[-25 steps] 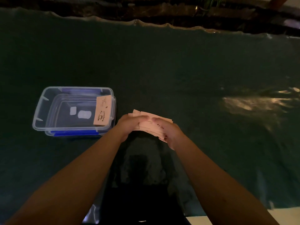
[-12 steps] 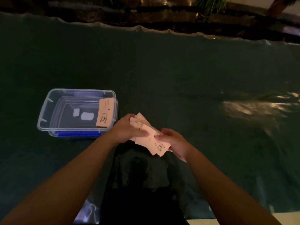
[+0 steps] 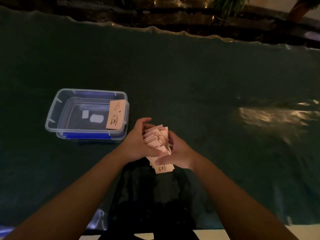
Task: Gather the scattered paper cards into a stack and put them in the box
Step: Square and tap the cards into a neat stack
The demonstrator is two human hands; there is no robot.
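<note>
While both forearms converge, left hand and right hand fingers clamped on uneven cards.

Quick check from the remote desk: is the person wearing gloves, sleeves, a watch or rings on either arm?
None show. The left hand and right hand are bare, and both forearms are uncovered from wrist to the frame's edge, with no sleeve, watch or band. The dim light would hide a thin ring.

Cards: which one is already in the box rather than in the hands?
The single card leaning against the right wall inside the clear plastic box. All the others are bunched in an uneven stack held between the left hand and right hand.
</note>
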